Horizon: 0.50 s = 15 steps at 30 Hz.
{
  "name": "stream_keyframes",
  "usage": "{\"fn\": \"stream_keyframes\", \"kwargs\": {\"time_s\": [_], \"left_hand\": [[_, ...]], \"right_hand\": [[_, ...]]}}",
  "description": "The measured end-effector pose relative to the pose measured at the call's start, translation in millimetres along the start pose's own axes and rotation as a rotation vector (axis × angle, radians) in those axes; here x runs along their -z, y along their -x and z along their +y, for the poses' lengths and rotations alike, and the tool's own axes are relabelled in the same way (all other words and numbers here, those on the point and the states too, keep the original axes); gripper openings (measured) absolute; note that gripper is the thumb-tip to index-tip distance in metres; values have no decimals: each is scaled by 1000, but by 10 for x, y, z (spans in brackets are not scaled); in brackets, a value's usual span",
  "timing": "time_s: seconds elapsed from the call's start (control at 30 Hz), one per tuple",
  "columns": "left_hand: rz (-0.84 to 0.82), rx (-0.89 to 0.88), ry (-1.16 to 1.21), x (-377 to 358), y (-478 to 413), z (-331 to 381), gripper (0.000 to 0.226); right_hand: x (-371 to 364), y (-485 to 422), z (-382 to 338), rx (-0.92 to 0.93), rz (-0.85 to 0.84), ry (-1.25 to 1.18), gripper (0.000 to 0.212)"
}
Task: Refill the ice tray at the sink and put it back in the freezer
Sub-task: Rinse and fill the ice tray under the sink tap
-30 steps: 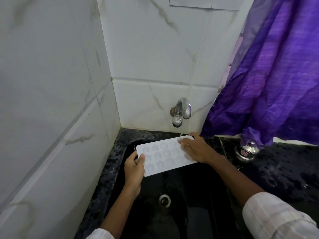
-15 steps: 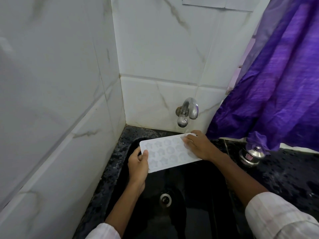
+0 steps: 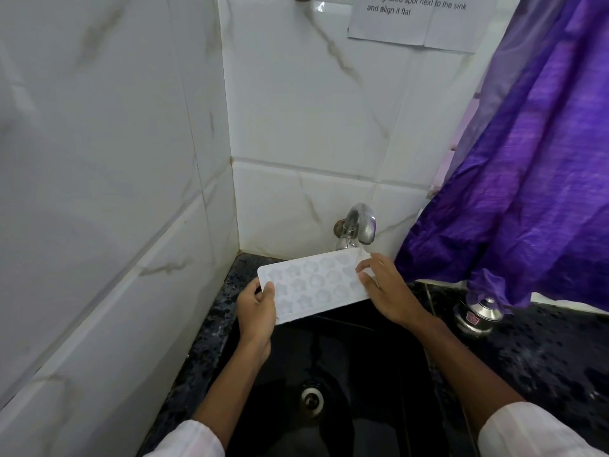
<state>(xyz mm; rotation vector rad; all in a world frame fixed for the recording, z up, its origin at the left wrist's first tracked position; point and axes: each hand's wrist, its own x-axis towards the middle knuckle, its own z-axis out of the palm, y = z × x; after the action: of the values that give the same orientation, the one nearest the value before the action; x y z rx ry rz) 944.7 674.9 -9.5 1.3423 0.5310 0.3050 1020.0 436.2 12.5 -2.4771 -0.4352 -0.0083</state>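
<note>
Both hands hold the white ice tray (image 3: 316, 285) over the black sink (image 3: 356, 357), far corner under the tap (image 3: 357, 222). Left hand (image 3: 257, 308) pinches the near-left end; right hand (image 3: 385, 288) clasps the right end. Whether its shaped cells hold water is unclear. Open basin below.

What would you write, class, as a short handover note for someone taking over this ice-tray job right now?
Left hand: grips the ice tray's left end.
Right hand: holds its right end, by the tap.
Tray: held over the black sink, right corner under the spout.
Done: tray brought to the tap.
Left: finish filling, carry it level to the freezer, which is out of view.
</note>
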Motion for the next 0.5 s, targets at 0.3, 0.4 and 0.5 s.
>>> {"fn": "stream_keyframes", "kwargs": {"time_s": [0.3,0.4,0.5], "left_hand": [[-27,-2,11,-63,68,-13,18],[-27,-4,8,-67,93,-9,20],[-14,9,7,-72,81,-1,20]], "right_hand": [[46,66,31,-41,-131,85,35],[40,67,1,-56,-116,119,38],[2,85,-23,-65,-127,128,38]]}}
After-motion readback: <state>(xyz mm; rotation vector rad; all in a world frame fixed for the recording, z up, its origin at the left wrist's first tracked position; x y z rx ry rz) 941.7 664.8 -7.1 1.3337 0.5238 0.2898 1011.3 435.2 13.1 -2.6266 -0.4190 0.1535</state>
